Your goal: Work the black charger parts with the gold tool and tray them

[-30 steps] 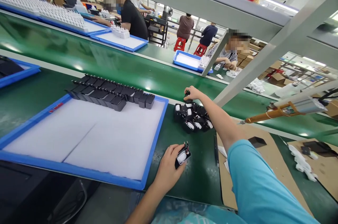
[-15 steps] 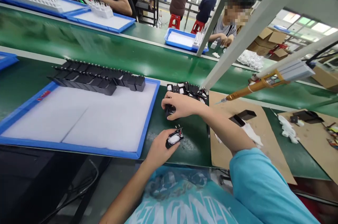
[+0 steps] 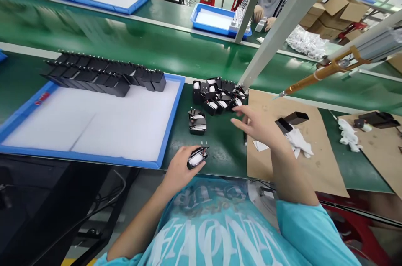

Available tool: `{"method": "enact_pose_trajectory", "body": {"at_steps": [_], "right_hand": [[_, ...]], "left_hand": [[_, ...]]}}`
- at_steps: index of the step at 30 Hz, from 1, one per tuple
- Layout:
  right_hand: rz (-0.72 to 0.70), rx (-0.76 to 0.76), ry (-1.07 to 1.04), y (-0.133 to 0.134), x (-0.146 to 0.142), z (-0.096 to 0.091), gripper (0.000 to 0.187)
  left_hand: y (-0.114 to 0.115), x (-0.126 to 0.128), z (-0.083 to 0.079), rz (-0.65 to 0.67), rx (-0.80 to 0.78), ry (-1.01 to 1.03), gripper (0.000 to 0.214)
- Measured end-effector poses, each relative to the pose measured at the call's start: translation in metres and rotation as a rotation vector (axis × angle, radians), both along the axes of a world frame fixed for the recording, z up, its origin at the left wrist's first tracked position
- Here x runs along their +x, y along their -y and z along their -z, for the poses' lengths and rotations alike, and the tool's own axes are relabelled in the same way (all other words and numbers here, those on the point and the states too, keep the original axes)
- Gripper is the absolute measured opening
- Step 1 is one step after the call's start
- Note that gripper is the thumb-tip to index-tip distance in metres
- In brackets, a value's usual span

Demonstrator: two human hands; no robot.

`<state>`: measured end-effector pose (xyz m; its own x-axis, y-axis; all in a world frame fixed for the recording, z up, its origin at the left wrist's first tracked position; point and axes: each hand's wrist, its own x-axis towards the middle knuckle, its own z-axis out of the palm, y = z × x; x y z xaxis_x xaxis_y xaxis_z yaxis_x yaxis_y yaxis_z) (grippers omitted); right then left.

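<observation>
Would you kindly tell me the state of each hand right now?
Left hand: closed around a black plug casing.
Right hand: open, no object visible in it.

Smooth, low-sheen black plastic forms the rowed plug housings and the held plug housing. The tray has a blue plastic rim around a matt white, foam-like liner. The green worktop looks smooth, the strip behind it glossy. The brown sheet is matt, spotted paper; the crumpled rag and teal shirt are cloth.
</observation>
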<state>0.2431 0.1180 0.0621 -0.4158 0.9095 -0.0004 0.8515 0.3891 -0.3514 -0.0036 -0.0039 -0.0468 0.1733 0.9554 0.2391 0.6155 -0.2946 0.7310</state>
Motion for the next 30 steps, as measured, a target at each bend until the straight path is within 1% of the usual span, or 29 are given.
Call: {"method": "enact_pose_trajectory", "body": {"at_steps": [2, 3, 5, 7, 8, 10, 12, 15, 17, 19, 21, 23, 25, 27, 29, 30], "right_hand": [[0.231, -0.064, 0.185, 0.007, 0.025, 0.019, 0.031], [0.323, -0.085, 0.267, 0.01, 0.033, 0.029, 0.03], [0.411, -0.111, 0.329, 0.013, 0.041, 0.048, 0.03], [0.422, -0.126, 0.316, 0.013, 0.041, 0.06, 0.027], [0.419, -0.132, 0.298, 0.012, 0.04, 0.064, 0.025], [0.414, -0.139, 0.248, 0.01, 0.039, 0.065, 0.021], [0.412, -0.139, 0.177, 0.01, 0.041, 0.061, 0.02], [0.398, -0.165, 0.021, 0.013, 0.053, 0.055, 0.023], [0.382, -0.199, -0.085, 0.018, 0.063, 0.053, 0.03], [0.374, -0.24, -0.323, 0.026, 0.07, 0.056, 0.031], [0.357, -0.297, -0.684, 0.037, 0.071, 0.061, 0.028], [0.321, -0.352, -1.034, 0.052, 0.064, 0.067, 0.029], [0.254, -0.367, -1.246, 0.068, 0.05, 0.072, 0.026], [0.133, -0.381, -1.36, 0.083, 0.031, 0.077, 0.024], [0.022, -0.406, -1.397, 0.095, 0.012, 0.08, 0.021], [-0.011, -0.407, -1.402, 0.099, 0.002, 0.081, 0.018]], "left_hand": [[0.0, 0.004, 0.001, -0.014, 0.066, 0.017, 0.033], [0.0, 0.006, 0.001, -0.007, 0.107, 0.035, 0.032], [0.0, 0.009, -0.001, 0.023, 0.183, 0.073, 0.033], [0.0, 0.012, -0.003, 0.031, 0.243, 0.091, 0.036], [0.0, 0.013, -0.005, 0.022, 0.268, 0.092, 0.038], [-0.001, 0.015, -0.008, 0.008, 0.308, 0.088, 0.042], [-0.002, 0.016, -0.011, 0.002, 0.32, 0.085, 0.045], [-0.002, 0.018, -0.014, -0.006, 0.298, 0.095, 0.044], [-0.001, 0.019, -0.015, -0.012, 0.272, 0.112, 0.043], [-0.001, 0.021, -0.015, -0.022, 0.23, 0.149, 0.043], [-0.002, 0.022, -0.014, -0.035, 0.179, 0.185, 0.042], [-0.003, 0.023, -0.013, -0.044, 0.137, 0.201, 0.041], [-0.004, 0.025, -0.011, -0.034, 0.104, 0.202, 0.04], [-0.005, 0.026, -0.01, -0.003, 0.073, 0.205, 0.04], [-0.006, 0.028, -0.01, 0.017, 0.05, 0.206, 0.041], [-0.007, 0.029, -0.01, 0.019, 0.041, 0.203, 0.04]]}}
